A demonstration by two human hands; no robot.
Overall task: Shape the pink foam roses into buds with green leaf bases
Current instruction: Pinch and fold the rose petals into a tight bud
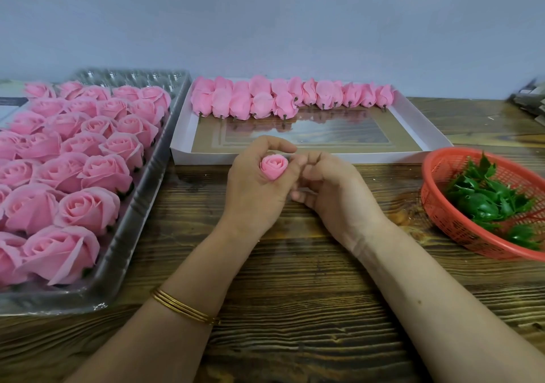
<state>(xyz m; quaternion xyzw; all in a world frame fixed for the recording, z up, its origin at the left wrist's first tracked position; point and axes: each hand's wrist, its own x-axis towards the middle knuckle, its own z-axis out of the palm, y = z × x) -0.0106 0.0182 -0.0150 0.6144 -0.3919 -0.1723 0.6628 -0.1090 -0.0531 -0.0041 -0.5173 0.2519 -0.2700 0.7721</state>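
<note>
My left hand (253, 182) grips a pink foam rose (274, 167), squeezed into a tight bud with its top facing me. My right hand (327, 185) sits right beside it, fingers curled, fingertips touching the left hand's fingers near the bud; whether it holds anything is hidden. Several open pink roses (88, 173) fill a clear plastic tray (141, 205) on the left. Several shaped buds (265, 99) lie in rows at the far end of a white box lid (295, 157). Green leaf bases (489, 200) lie in a red basket (442, 205) on the right.
Everything stands on a wood-grain table (295, 294) set against a pale wall. Some dark clutter (528, 99) sits at the far right edge. A gold bangle (182, 307) is on my left wrist.
</note>
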